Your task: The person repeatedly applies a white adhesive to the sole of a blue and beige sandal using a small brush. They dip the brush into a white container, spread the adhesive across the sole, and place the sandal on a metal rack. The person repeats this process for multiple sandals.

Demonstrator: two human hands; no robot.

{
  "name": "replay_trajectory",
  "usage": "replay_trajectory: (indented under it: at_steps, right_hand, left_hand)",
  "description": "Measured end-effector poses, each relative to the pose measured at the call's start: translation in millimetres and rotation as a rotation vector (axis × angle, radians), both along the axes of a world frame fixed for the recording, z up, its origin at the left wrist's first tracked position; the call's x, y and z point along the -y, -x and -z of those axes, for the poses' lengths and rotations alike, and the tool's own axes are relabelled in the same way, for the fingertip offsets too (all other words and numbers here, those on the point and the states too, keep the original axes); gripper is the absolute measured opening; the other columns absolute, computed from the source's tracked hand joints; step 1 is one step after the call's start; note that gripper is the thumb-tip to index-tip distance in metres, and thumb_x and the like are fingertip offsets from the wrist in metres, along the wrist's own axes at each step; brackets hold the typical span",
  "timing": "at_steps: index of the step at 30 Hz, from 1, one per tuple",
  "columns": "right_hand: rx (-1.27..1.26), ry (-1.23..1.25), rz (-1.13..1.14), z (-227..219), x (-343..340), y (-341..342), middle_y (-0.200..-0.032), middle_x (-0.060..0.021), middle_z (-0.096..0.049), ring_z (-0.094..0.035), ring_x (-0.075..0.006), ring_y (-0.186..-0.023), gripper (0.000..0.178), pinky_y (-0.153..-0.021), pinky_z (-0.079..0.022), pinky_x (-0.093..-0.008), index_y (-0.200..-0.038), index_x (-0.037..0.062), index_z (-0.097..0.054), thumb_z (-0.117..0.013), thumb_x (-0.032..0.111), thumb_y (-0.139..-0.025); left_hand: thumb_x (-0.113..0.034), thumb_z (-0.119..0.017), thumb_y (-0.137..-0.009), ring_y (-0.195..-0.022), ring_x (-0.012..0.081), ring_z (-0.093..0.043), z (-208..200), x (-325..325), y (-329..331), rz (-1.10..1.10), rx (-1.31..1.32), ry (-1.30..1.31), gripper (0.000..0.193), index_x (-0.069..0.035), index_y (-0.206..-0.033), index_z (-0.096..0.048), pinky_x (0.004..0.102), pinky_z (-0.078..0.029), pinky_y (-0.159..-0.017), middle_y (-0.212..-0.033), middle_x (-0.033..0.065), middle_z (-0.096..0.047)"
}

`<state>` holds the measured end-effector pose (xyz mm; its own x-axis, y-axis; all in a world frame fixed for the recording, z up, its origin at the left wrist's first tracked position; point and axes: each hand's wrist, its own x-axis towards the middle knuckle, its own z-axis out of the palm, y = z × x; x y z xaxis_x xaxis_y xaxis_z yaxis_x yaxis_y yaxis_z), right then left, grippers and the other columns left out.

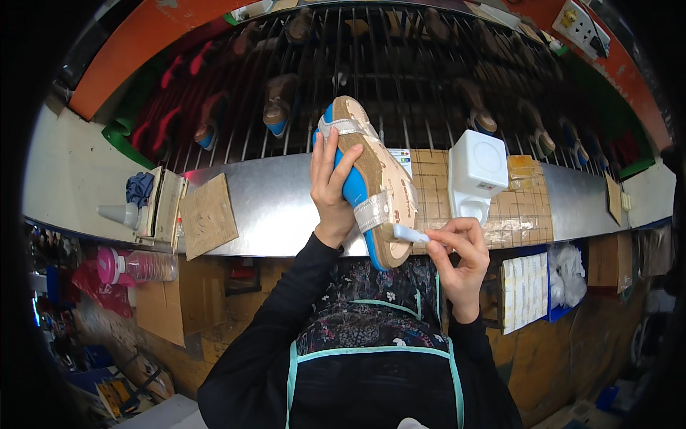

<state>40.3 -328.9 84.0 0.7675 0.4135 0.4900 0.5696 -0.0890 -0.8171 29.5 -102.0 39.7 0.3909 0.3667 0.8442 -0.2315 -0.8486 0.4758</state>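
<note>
Sandal [389, 182] on a blue shoe last [355, 191] is held over the near edge of the desk [275, 193], left hand [331, 189] wrapped around it; right hand [461, 259] pinches a white applicator [410, 234] at its near end.

Before us runs a metal bench [268, 189], with a brown board [207, 214] lying on its left part and a cardboard sheet [525, 207] covering much of its right. On that sheet we see a white container [480, 163] and, just beside it, a yellow block [524, 171]. Beyond, our rack [404, 132] of thin rods carries several spaced-out shoes [277, 107].
</note>
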Motion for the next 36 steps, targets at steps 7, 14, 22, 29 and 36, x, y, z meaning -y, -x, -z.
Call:
replay_trajectory:
  at_steps: [7,14,22,29,36]
  right_hand:
    - [-0.151,-0.068,0.033,0.1,5.3,14.2,-0.088,-0.0046,-0.055,-0.052,-0.0083,-0.068,0.014,-0.056,-0.041,-0.021,-0.096,0.0041,-0.075,-0.074,0.006,-0.082]
    - [0.089,0.04,0.265,-5.5,-2.1,15.9,-0.089,-0.004,-0.056,-0.051,-0.0144,-0.074,0.018,-0.067,-0.039,-0.0267,-0.095,0.0093,-0.076,-0.077,0.007,-0.077]
    - [0.266,0.029,0.357,0.5,-6.1,24.5,-0.092,-0.0031,-0.057,-0.052,-0.0161,-0.081,0.029,-0.075,-0.034,-0.0299,-0.096,0.015,-0.077,-0.083,0.007,-0.068]
    - [0.476,-0.077,0.289,3.6,-4.4,23.7,-0.094,-0.0016,-0.053,-0.052,-0.0142,-0.075,0.034,-0.08,-0.029,-0.0309,-0.098,0.016,-0.077,-0.085,0.009,-0.066]
    - [0.666,0.027,0.242,-7.6,-4.2,20.0,-0.097,-0.0014,-0.051,-0.05,-0.0144,-0.074,0.036,-0.078,-0.029,-0.0328,-0.099,0.0176,-0.077,-0.085,0.009,-0.065]
  left_hand:
    - [-0.02,-0.082,-0.07,-0.137,0.0423,-0.036,0.1,2.8,-6.0,-0.013,0.021,-0.015,0.056,-0.02,-0.123,-0.063,0.05,-0.035,-0.111,-0.147,0.0151,-0.045]
    - [-0.021,-0.081,-0.072,-0.138,0.042,-0.035,1.6,0.4,-7.0,-0.045,0.043,-0.073,0.054,-0.019,-0.123,-0.063,0.0503,-0.033,-0.112,-0.146,0.0158,-0.045]
    - [-0.025,-0.082,-0.073,-0.137,0.0427,-0.036,2.0,-0.7,-11.6,-0.008,0.081,0.068,0.063,-0.017,-0.129,-0.056,0.0493,-0.034,-0.112,-0.147,0.0176,-0.044]
    - [-0.02,-0.082,-0.073,-0.138,0.037,-0.036,-2.0,-1.4,-11.7,0.111,0.08,0.218,0.064,-0.016,-0.131,-0.055,0.0459,-0.035,-0.112,-0.148,0.016,-0.042]
    - [-0.015,-0.081,-0.073,-0.133,0.0337,-0.045,-3.0,1.5,-17.2,0.215,0.116,0.294,0.063,-0.016,-0.13,-0.055,0.0424,-0.042,-0.108,-0.145,0.0171,-0.045]
